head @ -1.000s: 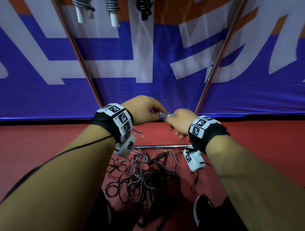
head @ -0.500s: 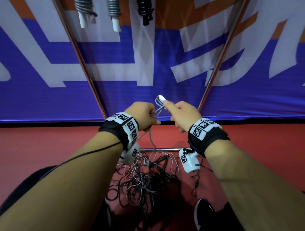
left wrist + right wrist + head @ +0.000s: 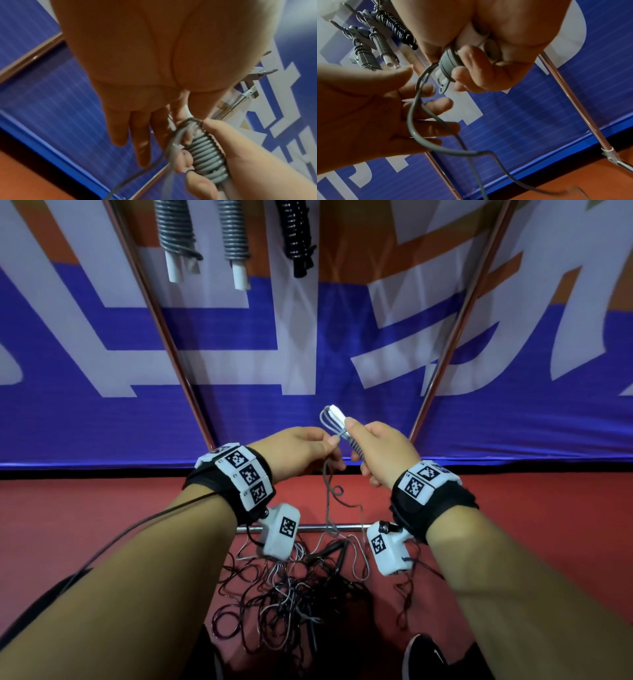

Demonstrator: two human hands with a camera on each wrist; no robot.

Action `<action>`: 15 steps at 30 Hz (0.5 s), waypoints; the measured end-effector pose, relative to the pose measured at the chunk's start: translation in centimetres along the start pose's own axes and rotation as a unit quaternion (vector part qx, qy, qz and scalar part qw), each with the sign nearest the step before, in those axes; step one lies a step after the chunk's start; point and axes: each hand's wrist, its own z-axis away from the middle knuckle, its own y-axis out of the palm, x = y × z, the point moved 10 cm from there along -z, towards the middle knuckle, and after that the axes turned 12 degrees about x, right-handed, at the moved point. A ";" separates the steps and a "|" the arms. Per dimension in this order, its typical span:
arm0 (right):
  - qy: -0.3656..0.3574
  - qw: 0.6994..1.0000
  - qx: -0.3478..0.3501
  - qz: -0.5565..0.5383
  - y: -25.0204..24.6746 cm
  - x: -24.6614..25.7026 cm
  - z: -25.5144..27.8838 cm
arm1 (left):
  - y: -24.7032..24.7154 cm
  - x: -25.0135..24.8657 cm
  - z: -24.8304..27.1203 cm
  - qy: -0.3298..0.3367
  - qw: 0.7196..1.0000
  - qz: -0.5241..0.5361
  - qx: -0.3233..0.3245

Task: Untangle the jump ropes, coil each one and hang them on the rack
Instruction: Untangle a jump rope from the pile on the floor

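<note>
Tangled ropes (image 3: 291, 587) on floor (image 3: 102, 508) below hands; three coiled ropes (image 3: 233, 237) hang above, seemingly on rack (image 3: 455, 337).

three coiled ropes hanging on the metal rack (image 3: 178, 237), tops cut off by the far edge of the head view. white plastic handles (image 3: 488, 44) mostly buried in the right hand (image 3: 380, 450). grey cord (image 3: 169, 180) smeared by blur below the left hand (image 3: 137, 81). black shoe (image 3: 424, 655) clipped at the near edge.
</note>
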 end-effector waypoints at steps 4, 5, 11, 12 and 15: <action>-0.007 1.000 0.007 -0.006 0.2 0.1 -0.2 | -0.1 -1.0 0.2 0.028 0.998 -0.057 0.002; -0.009 1.000 0.006 -0.006 0.2 0.1 -0.2 | -0.2 -1.2 0.3 0.031 0.997 -0.067 0.002; -0.023 0.999 -0.015 0.037 -0.3 0.4 0.0 | 0.4 0.4 0.2 -0.025 0.998 -0.040 0.047; -0.025 0.999 -0.019 0.043 -0.3 0.3 0.0 | 0.5 0.4 0.3 -0.033 0.997 -0.040 0.048; -0.029 0.998 -0.020 0.047 -0.3 0.3 -0.1 | 0.5 0.2 0.4 -0.040 0.998 -0.045 0.032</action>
